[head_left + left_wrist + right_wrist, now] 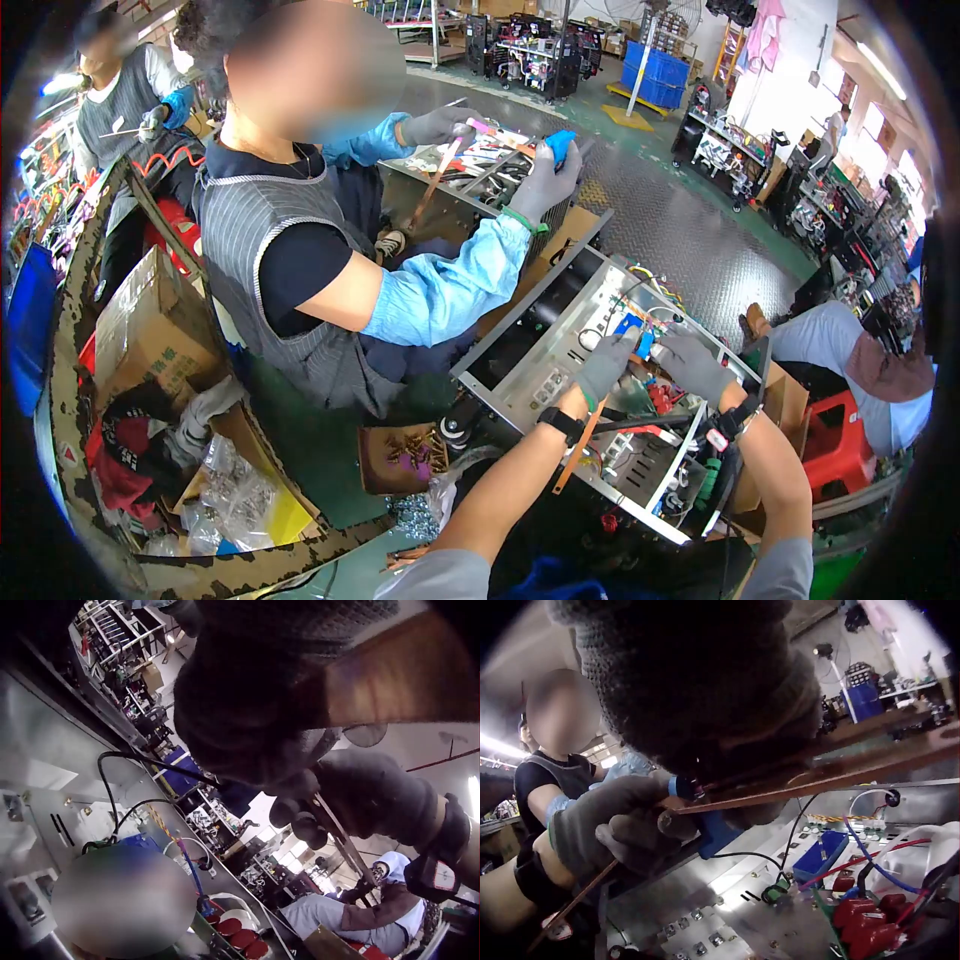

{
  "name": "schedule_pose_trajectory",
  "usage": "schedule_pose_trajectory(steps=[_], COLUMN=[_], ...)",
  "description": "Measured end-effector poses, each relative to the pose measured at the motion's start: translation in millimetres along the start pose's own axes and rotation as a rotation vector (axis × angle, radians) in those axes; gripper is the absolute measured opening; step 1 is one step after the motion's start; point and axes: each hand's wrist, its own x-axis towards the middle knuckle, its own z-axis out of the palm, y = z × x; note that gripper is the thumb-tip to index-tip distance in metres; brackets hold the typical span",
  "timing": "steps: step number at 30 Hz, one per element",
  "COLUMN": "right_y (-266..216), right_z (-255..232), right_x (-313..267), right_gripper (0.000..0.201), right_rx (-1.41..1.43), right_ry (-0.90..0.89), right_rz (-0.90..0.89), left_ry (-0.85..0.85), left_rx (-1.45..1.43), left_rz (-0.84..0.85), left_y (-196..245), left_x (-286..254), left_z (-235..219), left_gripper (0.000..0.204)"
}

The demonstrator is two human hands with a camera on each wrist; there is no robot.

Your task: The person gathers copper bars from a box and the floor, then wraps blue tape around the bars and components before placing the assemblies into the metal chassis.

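In the head view, my gloved left hand (pixel 603 368) and gloved right hand (pixel 692 368) meet over an open metal chassis (pixel 520 375). The left one grips a copper strip (pixel 580 445) that sticks out below the palm, down and left. Between both sets of fingertips is a blue part (pixel 718 834), which a thin black wire (pixel 757 857) reaches. From the right wrist, another length of copper strip (pixel 840 782) runs through the right hand's fingers, one end at the left fingertips. Whether both lengths are one bent piece, I cannot tell.
Red components (pixel 866 922), wires and a blue block (pixel 820 857) fill the chassis. At left, a person in blue sleeves (pixel 440 295) works over another chassis. A box of brass fittings (pixel 400 460) stands below. Someone sits at right beside a red stool (pixel 838 445).
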Motion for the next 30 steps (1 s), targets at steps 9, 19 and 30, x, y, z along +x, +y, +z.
schedule_pose_trajectory(steps=[9, 19, 30], right_y=[-1.5, -15.1, -51.5], right_z=[3.2, 4.4, -52.2], right_x=[1.7, 1.7, -21.2], right_gripper=[0.031, 0.027, 0.052], right_rx=[0.088, 0.061, -0.250], right_ry=[0.020, 0.107, -0.073], right_rz=[-0.006, -0.033, 0.048], left_ry=[0.010, 0.027, -0.075], left_rx=[0.033, 0.046, -0.170], left_rz=[-0.027, 0.098, 0.130], left_y=[13.7, 14.4, 33.9], left_x=[-12.0, -16.2, -37.2], left_z=[3.2, 3.0, -12.9], left_gripper=[0.051, 0.048, 0.041])
